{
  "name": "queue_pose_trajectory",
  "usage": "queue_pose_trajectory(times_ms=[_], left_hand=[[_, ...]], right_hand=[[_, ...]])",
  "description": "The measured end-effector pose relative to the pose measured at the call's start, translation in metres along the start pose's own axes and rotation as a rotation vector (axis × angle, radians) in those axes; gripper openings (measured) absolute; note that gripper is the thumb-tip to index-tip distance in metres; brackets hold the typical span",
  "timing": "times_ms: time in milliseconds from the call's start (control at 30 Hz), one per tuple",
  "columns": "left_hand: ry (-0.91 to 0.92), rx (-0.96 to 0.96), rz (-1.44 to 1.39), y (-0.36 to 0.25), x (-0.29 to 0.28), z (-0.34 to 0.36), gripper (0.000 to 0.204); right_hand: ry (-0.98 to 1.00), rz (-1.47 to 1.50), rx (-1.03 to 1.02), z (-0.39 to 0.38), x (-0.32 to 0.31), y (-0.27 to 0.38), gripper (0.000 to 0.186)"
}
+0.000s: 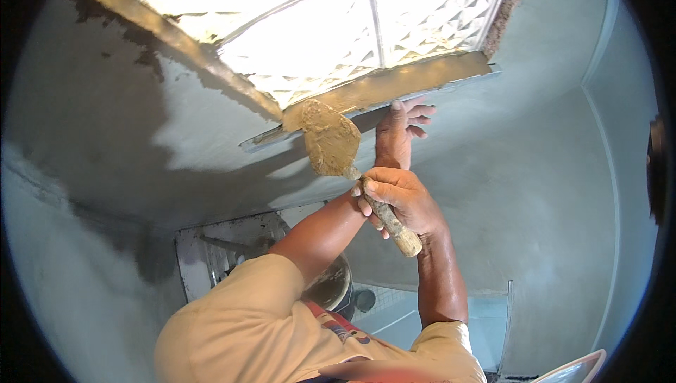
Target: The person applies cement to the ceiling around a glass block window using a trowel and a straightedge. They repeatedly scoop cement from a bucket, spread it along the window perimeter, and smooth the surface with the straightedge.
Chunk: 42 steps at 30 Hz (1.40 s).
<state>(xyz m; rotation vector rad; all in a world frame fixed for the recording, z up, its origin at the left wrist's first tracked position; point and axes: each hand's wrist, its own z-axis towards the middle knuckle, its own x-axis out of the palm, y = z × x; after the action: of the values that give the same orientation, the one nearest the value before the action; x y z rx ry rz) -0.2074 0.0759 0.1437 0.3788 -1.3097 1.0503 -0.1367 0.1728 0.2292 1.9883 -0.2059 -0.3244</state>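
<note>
My right hand (405, 200) is wrapped round the wooden handle of a trowel (331, 136). Its blade is coated with wet brown mortar and points up, its tip by the lower corner of a glass-block window (310, 52). My left hand (398, 133) reaches up beyond the right one, thumb and fingers stretched apart, at the underside of a long straight strip (260, 140). That strip runs along the front edge of the mortared sill (422, 77). Whether the left fingers press on it or only lie near it is hard to tell.
Grey plastered wall (521, 172) surrounds the window, with a dark damp patch at left. A mortared reveal (176, 41) edges the window's left side. Below stand a bucket (331, 284) and a stained board (197, 256). A pale pipe or cable (609, 151) runs down the right.
</note>
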Motion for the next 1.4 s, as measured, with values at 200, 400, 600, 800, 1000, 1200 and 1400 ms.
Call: queue_pose_trajectory(times_ms=[200, 400, 600, 800, 1000, 1200, 1400], left_hand=[[0.122, 0.037, 0.019, 0.006, -0.010, 0.010, 0.076], [0.010, 0.131, 0.179, 0.021, -0.021, -0.002, 0.059], [-0.041, 0.032, -0.073, 0.006, 0.000, -0.001, 0.074], [0.035, -0.001, 0.005, 0.001, -0.002, -0.002, 0.085], [0.033, -0.013, 0.009, 0.004, -0.002, 0.000, 0.085], [0.012, -0.017, 0.003, 0.002, 0.001, 0.000, 0.089], [0.024, -0.020, 0.028, -0.002, -0.002, -0.002, 0.087]], right_hand=[[-0.201, 0.013, -0.050, -0.023, -0.026, 0.027, 0.039], [-0.333, 0.022, -0.153, -0.040, -0.050, 0.039, 0.040], [-0.398, 0.076, -0.234, -0.055, -0.083, 0.048, 0.042], [-0.437, 0.078, -0.318, -0.066, -0.104, 0.053, 0.045], [-0.486, 0.128, -0.381, -0.065, -0.115, 0.053, 0.041], [-0.526, 0.154, -0.434, -0.063, -0.116, 0.051, 0.038], [-0.533, 0.283, -0.491, -0.072, -0.098, 0.026, 0.036]])
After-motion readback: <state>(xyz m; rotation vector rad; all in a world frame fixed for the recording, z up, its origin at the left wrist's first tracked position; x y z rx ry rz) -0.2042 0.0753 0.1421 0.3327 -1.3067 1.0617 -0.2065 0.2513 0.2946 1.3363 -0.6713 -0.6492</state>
